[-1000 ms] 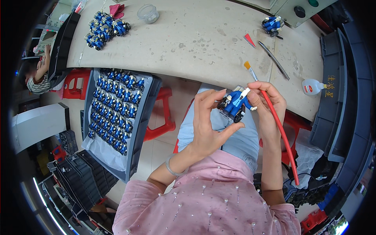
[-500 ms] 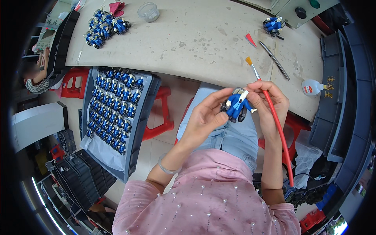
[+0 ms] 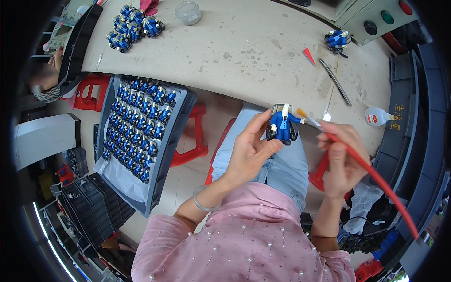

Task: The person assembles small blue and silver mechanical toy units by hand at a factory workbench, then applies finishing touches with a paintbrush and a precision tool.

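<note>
My left hand (image 3: 253,148) is closed around the side of a small figurine (image 3: 283,123), which has a blue suit, a white head and a dark wheeled chair. It is held upright above my lap, facing me. In my right hand (image 3: 345,157) is a long red-handled paintbrush (image 3: 383,185), gripped near its metal collar. The brush's yellow-brown bristles (image 3: 301,113) are close to the figurine's outstretched white hand; whether they touch I cannot tell.
A grey tray (image 3: 171,141) of similar figurines in rows stands left. On the table (image 3: 253,61) lie a cluster of figurines (image 3: 131,28), a clear round tub (image 3: 188,13), a metal pen-like tool (image 3: 335,82), a red scrap (image 3: 308,56), another figurine group (image 3: 337,41) and a white bottle (image 3: 377,116).
My right hand has let go of the figurine and moved right. The brush has swung from upright to slanting, its bristles now near the figurine, which my left hand alone holds more upright.
</note>
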Motion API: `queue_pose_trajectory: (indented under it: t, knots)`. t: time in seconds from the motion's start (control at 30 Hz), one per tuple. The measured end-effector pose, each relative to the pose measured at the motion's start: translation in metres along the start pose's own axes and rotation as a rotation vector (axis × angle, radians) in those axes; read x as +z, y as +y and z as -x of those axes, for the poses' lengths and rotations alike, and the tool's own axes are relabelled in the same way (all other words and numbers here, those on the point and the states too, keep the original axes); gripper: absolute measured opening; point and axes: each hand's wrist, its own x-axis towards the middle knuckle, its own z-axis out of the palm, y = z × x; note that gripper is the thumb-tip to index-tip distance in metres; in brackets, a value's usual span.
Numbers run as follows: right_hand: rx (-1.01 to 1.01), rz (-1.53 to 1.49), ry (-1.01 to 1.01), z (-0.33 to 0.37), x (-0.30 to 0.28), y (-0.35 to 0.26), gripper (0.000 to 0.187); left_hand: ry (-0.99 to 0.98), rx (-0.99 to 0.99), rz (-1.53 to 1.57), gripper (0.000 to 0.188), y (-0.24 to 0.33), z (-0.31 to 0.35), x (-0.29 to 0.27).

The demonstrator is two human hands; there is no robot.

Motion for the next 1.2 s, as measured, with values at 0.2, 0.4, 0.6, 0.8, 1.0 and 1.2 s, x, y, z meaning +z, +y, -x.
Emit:
queue_pose_trajectory:
  t: [0.2,0.4,0.6,0.8,1.0,1.2]
  knots:
    - [0.092,-0.036,-0.187,0.0,0.005,0.0,0.017,0.101,0.048,-0.071,0.06,-0.001,0.001,0.0]
    - [0.045,-0.037,-0.286,-0.005,0.012,0.001,0.019,0.127,0.159,-0.279,0.063,0.007,-0.001,-0.003]
    - [-0.079,-0.042,-0.263,-0.015,0.035,-0.004,0.019,0.167,0.21,-0.475,0.065,0.019,-0.001,-0.011]
    - [-0.173,0.017,-0.239,-0.027,0.065,-0.021,0.022,0.266,0.283,-0.49,0.064,0.029,0.007,-0.033]
    - [-0.189,-0.104,-0.266,-0.036,0.097,-0.024,0.025,0.376,0.401,-0.467,0.063,0.041,0.012,-0.059]
    - [-0.107,-0.059,-0.566,-0.043,0.124,-0.026,0.029,0.452,0.432,-0.269,0.06,0.061,0.023,-0.086]
